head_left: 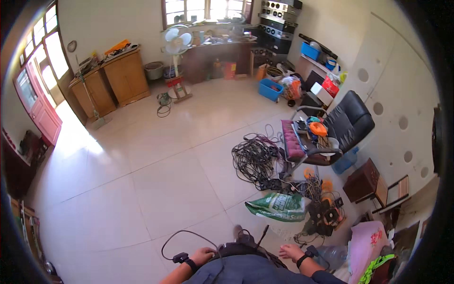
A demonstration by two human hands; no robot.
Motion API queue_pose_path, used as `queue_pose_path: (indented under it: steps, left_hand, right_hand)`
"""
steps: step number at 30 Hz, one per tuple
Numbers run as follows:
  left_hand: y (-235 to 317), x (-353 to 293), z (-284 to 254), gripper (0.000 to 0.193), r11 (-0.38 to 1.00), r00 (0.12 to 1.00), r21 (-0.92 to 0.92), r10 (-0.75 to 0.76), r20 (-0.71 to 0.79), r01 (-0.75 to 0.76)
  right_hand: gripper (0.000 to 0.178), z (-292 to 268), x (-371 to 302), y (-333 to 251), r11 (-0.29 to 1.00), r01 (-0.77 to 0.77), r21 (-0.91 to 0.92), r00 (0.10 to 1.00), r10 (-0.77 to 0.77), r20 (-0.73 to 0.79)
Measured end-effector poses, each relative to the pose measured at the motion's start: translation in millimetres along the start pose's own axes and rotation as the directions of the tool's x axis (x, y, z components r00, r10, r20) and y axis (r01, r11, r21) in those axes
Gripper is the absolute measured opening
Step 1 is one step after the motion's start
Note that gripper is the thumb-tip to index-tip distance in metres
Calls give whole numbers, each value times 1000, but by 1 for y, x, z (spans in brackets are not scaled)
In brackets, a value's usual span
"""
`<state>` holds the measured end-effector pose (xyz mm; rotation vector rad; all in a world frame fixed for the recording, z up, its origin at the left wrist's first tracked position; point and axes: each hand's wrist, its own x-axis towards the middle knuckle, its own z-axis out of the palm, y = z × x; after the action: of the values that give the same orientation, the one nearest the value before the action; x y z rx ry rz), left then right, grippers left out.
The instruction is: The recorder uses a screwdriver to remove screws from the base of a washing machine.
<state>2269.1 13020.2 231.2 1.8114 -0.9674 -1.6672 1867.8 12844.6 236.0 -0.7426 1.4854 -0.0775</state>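
Observation:
My left hand (202,256) hangs beside my waist, its fingers loosely extended next to a black bag or belt (231,249); I see nothing held in it. On the other side, my right hand (289,252) is open with its fingers apart, holding nothing. Each wrist wears a black strap with a small device, and a dark cable (183,231) loops up from the left one. The thing closest to my right hand is a green and white plastic sack (279,207) on the floor, just beyond it.
A heap of black cables (253,161) lies ahead, beside a black office chair (350,116) loaded with small items. Dark electrical parts (326,213) spread to the right. Farther off stand a fan (178,40), wooden cabinets (124,75) and a blue bin (270,90).

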Motion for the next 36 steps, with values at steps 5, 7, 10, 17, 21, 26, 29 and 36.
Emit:
queue_pose_path:
  steps: [5,7,10,17,21,26,29,36]
  left_hand:
    - [16,-24,-54,23,943,925,-240,-289,-247,231]
    - [6,-21,-72,20,923,897,-323,-314,-311,212]
    - [-2,-17,-101,20,920,848,-334,-338,-408,206]
    - [19,-16,-178,37,927,768,-299,-358,-531,226]
    - [-38,6,-206,30,638,682,-760,-503,-532,-122]
    - [-52,0,-257,37,706,639,-709,-545,-542,1]
    - [-85,6,-299,36,596,612,-797,-595,-521,-99]
    - [-158,-9,-438,19,959,583,-274,-262,-769,69]
  right_hand:
    - [28,30,65,-73,986,-66,-152,997,73,39]
    - [27,46,97,-106,979,-74,-191,993,90,75]
    - [31,91,125,-177,941,51,-335,986,5,165]
    - [27,179,206,-315,929,170,-329,956,-74,285]
    - [32,245,212,-393,837,200,-509,958,-59,279]
    - [34,338,234,-448,800,213,-561,951,-40,306]
    - [36,396,247,-461,796,236,-558,941,-45,335]
    - [35,546,245,-511,798,222,-561,930,0,368]
